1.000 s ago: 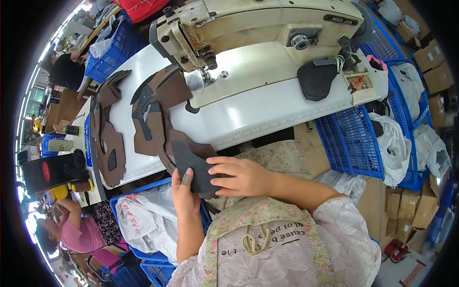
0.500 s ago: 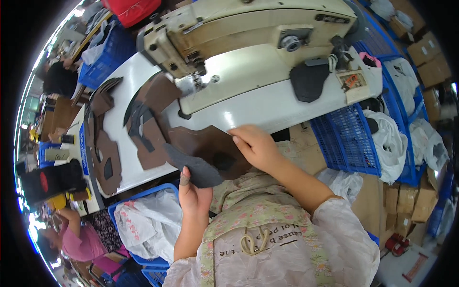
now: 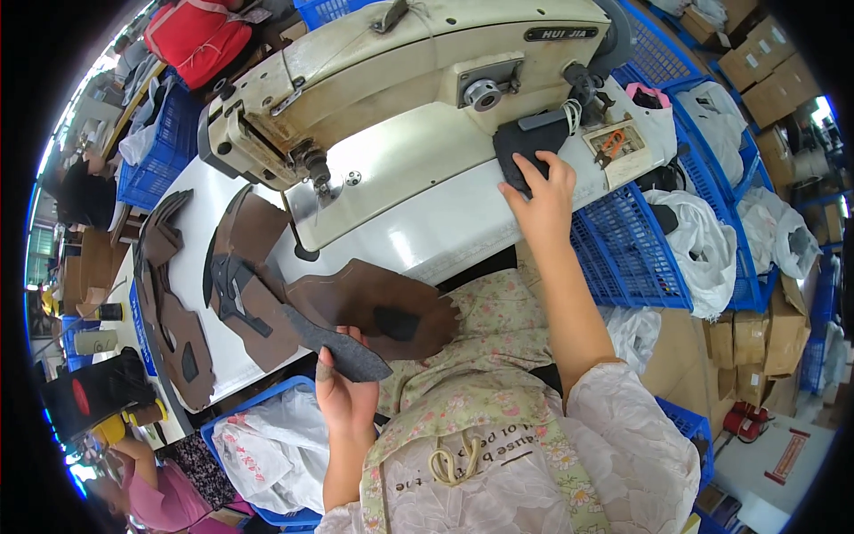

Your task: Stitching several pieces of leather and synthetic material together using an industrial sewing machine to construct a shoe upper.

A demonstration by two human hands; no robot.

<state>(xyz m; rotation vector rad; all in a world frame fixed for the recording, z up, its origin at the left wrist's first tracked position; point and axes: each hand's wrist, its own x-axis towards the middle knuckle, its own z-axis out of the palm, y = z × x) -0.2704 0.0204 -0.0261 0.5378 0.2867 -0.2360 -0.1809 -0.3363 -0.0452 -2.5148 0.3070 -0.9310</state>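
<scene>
My left hand (image 3: 345, 396) pinches the near edge of a brown leather-like panel (image 3: 391, 294), thumb on top. A grey strip (image 3: 347, 347) of its lining shows there, and a black patch sits near its right end. The panel hangs over the table edge toward my lap. My right hand (image 3: 544, 200) reaches to the right of the sewing machine (image 3: 400, 89), its spread fingers touching a dark, flat piece (image 3: 525, 138) on the machine bed. Whether the fingertips have gripped that piece is not clear.
More brown panels (image 3: 178, 311) lie on the white table at left, under and beside the machine's needle. A small tray (image 3: 614, 147) with an orange-handled tool sits right of the dark piece. Blue crates (image 3: 632, 249) with white bags stand at right; another bagged crate (image 3: 276, 436) is below left.
My right hand has left the brown panel's right edge and moved up and right onto the dark piece. My left hand still holds the panel. The view has shifted.
</scene>
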